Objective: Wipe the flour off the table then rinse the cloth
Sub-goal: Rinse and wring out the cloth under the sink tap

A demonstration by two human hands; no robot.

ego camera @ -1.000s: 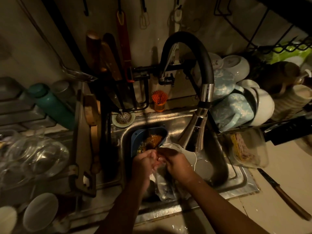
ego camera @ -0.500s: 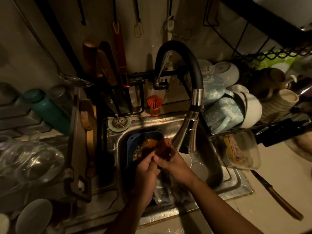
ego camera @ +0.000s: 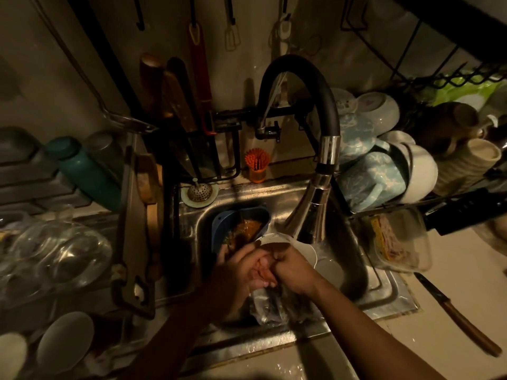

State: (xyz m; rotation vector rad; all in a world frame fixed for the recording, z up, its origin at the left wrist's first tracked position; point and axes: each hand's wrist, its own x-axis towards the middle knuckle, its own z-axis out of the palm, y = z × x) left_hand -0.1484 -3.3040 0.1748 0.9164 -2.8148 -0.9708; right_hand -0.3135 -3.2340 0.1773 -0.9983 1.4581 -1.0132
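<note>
Item: sink [ego camera: 301, 193], centre of the room view, with the right hand [ego camera: 293, 267] fisted tight round a dark cloth [ego camera: 274, 244] that shows only as a brown edge at the fist's 12 o'clock. The left hand [ego camera: 238, 267] has its fingers curled in against that fist, though I cannot tell whether they grip the cloth too. Handling note: the spout [ego camera: 310, 220] stands at 1 o'clock of the hands, so the rinse likely goes best with the wad held under it, squeezed and turned, clear of the blue basin [ego camera: 219, 223] at 11 o'clock and the white plates [ego camera: 329, 270] at 3 o'clock.
</note>
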